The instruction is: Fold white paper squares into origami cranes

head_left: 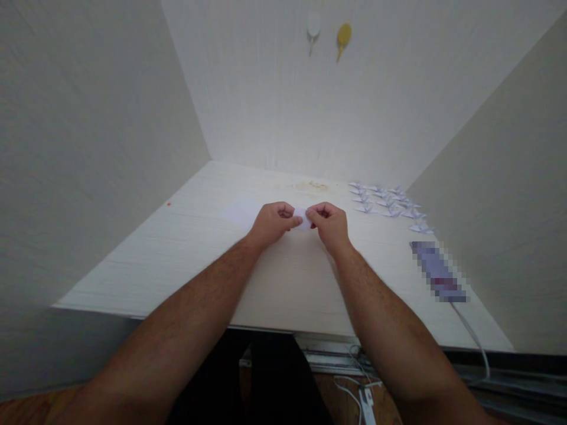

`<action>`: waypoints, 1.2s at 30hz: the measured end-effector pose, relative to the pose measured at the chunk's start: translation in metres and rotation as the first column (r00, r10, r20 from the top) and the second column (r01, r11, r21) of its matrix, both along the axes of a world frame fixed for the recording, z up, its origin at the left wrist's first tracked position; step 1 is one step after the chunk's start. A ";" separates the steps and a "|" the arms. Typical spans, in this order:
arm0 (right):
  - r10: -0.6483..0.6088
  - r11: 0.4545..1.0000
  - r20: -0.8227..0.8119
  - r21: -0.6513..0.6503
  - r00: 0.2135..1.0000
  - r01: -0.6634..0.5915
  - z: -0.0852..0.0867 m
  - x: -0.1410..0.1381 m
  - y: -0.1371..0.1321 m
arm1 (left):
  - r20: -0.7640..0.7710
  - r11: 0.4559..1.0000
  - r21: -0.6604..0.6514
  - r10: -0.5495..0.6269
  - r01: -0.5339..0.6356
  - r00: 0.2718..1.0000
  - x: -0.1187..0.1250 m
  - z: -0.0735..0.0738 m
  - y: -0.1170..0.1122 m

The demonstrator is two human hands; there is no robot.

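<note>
Between my two hands is a small white piece of paper (pixel 302 219), held just over the white table. My left hand (pixel 275 223) pinches its left side, thumb lying across the front. On the opposite side my right hand (pixel 328 223) grips the paper's right edge between thumb and fingers. Fine creases in the paper are too small to make out. A pale sheet or stack of paper (pixel 240 211) lies flat on the table to the left of my left hand.
Several folded paper cranes (pixel 385 202) stand in rows at the table's back right. A blurred-out flat device (pixel 437 271) with a white cable (pixel 472 333) lies at the right edge. Walls enclose three sides; two hooks, white (pixel 313 25) and yellow (pixel 344 34), are on the back wall.
</note>
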State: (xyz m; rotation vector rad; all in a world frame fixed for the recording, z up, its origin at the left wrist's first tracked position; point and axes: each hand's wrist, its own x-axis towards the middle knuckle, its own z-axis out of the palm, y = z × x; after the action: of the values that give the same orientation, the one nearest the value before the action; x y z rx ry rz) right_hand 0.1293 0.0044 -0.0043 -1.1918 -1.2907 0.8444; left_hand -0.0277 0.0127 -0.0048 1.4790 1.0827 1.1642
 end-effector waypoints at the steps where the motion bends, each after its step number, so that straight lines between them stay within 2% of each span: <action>1: -0.001 1.000 -0.010 -0.001 1.000 0.001 0.000 0.000 0.000 | -0.002 1.000 -0.006 0.015 -0.015 1.000 0.000 0.000 0.000; 4: 0.011 1.000 -0.038 -0.007 0.999 -0.011 -0.001 0.001 0.001 | -0.001 0.999 -0.016 0.048 -0.048 0.999 0.000 -0.001 0.001; 10: 0.058 0.998 -0.088 -0.029 0.994 -0.061 -0.004 0.002 0.002 | 0.000 0.999 -0.022 0.038 -0.038 0.999 -0.001 -0.002 0.003; 16: 0.039 0.999 -0.017 0.002 0.999 -0.039 -0.005 0.003 0.002 | 0.015 0.999 -0.049 0.007 -0.006 1.000 -0.001 0.001 0.002; 21: 0.060 0.998 0.012 0.002 0.998 -0.060 -0.005 0.004 0.001 | -0.063 1.000 0.004 0.011 -0.011 0.998 -0.003 0.000 0.003; 24: 0.084 0.996 0.012 -0.003 0.996 -0.084 -0.004 0.004 0.001 | -0.128 0.999 0.039 -0.019 0.024 0.992 -0.003 -0.001 0.003; 31: 0.062 0.998 0.129 0.014 0.990 -0.064 -0.001 0.002 -0.001 | -0.234 0.996 0.053 -0.055 0.069 0.971 -0.002 0.004 -0.002; 36: 0.042 0.997 0.156 0.056 0.987 -0.051 -0.001 0.002 -0.001 | -0.263 0.994 0.057 -0.079 0.097 0.962 -0.001 0.003 -0.002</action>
State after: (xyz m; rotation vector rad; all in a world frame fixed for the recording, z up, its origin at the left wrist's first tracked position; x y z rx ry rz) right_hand 0.1310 0.0030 -0.0050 -1.2027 -1.4647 0.7534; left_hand -0.0291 0.0105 -0.0016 1.7531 1.1474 0.9718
